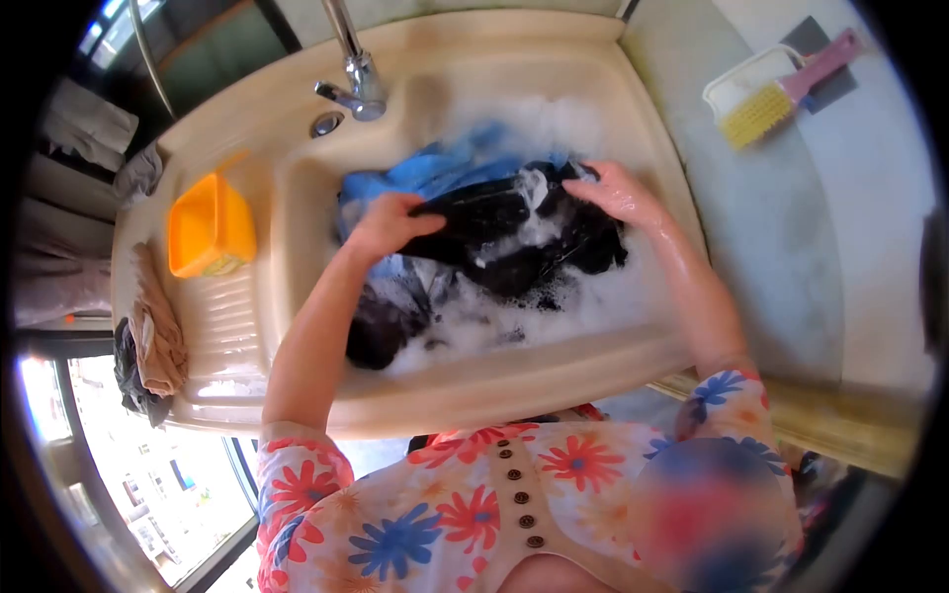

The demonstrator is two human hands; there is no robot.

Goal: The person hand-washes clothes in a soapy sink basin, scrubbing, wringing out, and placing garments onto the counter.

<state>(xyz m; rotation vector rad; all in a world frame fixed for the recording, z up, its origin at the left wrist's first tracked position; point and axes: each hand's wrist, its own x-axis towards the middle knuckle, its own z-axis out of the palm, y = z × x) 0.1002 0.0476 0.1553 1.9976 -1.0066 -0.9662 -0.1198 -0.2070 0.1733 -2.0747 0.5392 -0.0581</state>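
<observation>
A wet black garment (pixel 514 232), streaked with suds, is stretched between both hands over the sink basin (pixel 314 188). My left hand (pixel 390 225) is closed on its left end, thumb on top. At the upper right end, my right hand (pixel 611 191) grips the cloth with its fingers. Blue fabric (pixel 435 170) lies partly in the foam just behind the garment. Below my left hand, more dark cloth (pixel 381 326) sits in the white suds (pixel 593 306). What kind of garment the black one is cannot be made out.
A chrome faucet (pixel 358 84) stands behind the basin. An orange plastic container (pixel 210 227) sits on the ribbed drainboard (pixel 222 341) to the left. Brown cloth (pixel 156 321) hangs over the drainboard's left edge. A yellow-bristled brush (pixel 776 104) with a pink handle is at the upper right.
</observation>
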